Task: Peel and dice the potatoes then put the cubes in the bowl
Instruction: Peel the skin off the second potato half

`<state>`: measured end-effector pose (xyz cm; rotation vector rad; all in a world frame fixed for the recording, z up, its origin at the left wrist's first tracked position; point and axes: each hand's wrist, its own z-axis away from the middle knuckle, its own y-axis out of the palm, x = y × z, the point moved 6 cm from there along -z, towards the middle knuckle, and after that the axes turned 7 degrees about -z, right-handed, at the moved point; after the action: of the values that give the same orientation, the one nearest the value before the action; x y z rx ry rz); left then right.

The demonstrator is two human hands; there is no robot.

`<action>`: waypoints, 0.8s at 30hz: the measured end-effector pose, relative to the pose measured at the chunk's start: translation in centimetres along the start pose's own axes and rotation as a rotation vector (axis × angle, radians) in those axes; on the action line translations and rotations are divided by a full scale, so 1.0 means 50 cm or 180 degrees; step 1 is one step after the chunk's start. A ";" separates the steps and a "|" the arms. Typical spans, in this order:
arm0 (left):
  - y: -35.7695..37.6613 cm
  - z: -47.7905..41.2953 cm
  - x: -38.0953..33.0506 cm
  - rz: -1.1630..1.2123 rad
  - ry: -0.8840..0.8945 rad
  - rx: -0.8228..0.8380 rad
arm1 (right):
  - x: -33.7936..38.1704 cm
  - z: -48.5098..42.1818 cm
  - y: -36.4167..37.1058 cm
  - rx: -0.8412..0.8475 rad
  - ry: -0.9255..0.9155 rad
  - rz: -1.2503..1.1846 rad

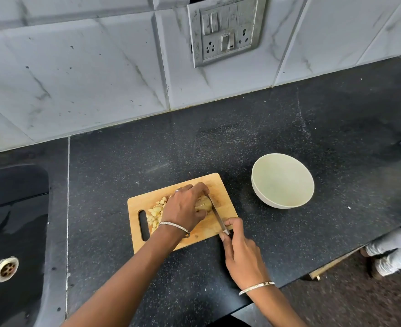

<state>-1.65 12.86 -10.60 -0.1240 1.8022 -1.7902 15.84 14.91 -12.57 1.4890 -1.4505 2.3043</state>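
A wooden cutting board lies on the black counter. On it sits a peeled potato, and my left hand grips it from above. A pile of potato cubes lies left of that hand, near the board's handle slot. My right hand holds the knife by its handle at the board's front right corner. The blade runs along the potato's right side. An empty white bowl stands on the counter to the right of the board.
A dark sink with a metal drain sits at the left. A tiled wall with a switch and socket panel rises behind the counter. The counter's front edge runs diagonally at the right, with a person's foot below it.
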 end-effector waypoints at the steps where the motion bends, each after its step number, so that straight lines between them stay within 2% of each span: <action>1: 0.000 0.001 0.000 0.0014 -0.0003 -0.0029 | -0.001 0.002 0.000 -0.0008 -0.0002 -0.0002; 12: -0.005 0.010 -0.011 -0.0111 0.0190 0.0025 | 0.005 -0.009 0.001 -0.0027 -0.0059 0.0030; 16: -0.009 0.012 -0.039 -0.0624 0.0693 -0.0098 | 0.006 -0.010 0.000 -0.0021 -0.0050 0.0005; 24: 0.004 -0.013 -0.047 -0.0741 0.1127 0.0483 | 0.006 -0.009 0.001 -0.0018 -0.0041 -0.0024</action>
<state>0.08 14.53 -10.05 0.0497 1.9453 -2.2208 15.32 15.07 -12.42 1.5081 -1.4507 2.2885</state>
